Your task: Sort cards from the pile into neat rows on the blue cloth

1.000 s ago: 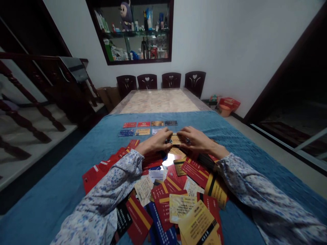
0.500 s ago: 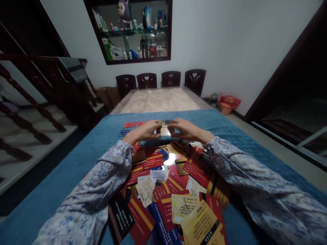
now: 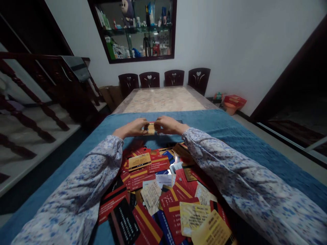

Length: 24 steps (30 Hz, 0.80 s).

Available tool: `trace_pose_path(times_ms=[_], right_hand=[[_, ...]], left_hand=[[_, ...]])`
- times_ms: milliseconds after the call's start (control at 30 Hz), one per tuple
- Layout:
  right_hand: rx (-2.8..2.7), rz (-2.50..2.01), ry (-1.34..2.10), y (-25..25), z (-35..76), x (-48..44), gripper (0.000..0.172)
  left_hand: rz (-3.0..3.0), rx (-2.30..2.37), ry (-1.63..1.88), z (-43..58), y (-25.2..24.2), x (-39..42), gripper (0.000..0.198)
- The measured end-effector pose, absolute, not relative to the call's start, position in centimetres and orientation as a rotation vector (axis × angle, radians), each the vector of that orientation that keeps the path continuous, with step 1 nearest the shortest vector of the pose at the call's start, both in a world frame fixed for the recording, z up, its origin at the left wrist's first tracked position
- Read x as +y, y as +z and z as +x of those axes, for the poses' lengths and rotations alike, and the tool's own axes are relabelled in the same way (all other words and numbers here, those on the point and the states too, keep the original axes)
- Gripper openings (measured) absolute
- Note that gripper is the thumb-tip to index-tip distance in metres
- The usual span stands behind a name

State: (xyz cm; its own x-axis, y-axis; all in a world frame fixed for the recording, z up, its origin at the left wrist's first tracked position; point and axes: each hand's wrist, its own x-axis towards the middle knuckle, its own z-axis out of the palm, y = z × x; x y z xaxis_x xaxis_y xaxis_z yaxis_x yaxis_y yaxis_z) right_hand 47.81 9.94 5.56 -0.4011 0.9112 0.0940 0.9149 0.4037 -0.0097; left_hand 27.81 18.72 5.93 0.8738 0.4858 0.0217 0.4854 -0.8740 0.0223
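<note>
Head view shows us our left hand (image 3: 135,128) and right hand (image 3: 169,125) facing each other beyond the heap, fingers drawn narrow around the two ends of a small rectangular gold card (image 3: 151,128). A second ago they met at the far edge of the loose heap of red, gold, blue, black and white cards (image 3: 158,165); since then they have travelled leftward and away, over the cards laid out on the blue cloth-covered surface (image 3: 204,120). Those rows are now mostly hidden behind our hands: only a red card edge (image 3: 151,122) and the dark corner of a card (image 3: 180,121) show. We judge that this shifts the work from the heap to the laid-out rows. Whether the gold card touches one lying beneath it, we cannot tell.
</note>
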Motion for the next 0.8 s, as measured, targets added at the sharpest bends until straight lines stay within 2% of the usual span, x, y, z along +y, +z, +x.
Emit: trace_pose_path(times_ms=[100,300,800], right_hand=[[-2.569,-1.715,-0.058,5.2,46.8,10.8,0.024],[-2.573,-1.774,-0.008,3.5,45.7,12.7,0.029],[-2.603,-1.724,0.054,1.1,45.8,14.6,0.027]], left_hand=[[3.017,0.810,0.011,27.3,5.1,19.7,0.029],[2.992,0.882,-0.080,27.1,3.6,21.1,0.018],[2.935,0.994,-0.175,27.4,1.5,22.4,0.013]])
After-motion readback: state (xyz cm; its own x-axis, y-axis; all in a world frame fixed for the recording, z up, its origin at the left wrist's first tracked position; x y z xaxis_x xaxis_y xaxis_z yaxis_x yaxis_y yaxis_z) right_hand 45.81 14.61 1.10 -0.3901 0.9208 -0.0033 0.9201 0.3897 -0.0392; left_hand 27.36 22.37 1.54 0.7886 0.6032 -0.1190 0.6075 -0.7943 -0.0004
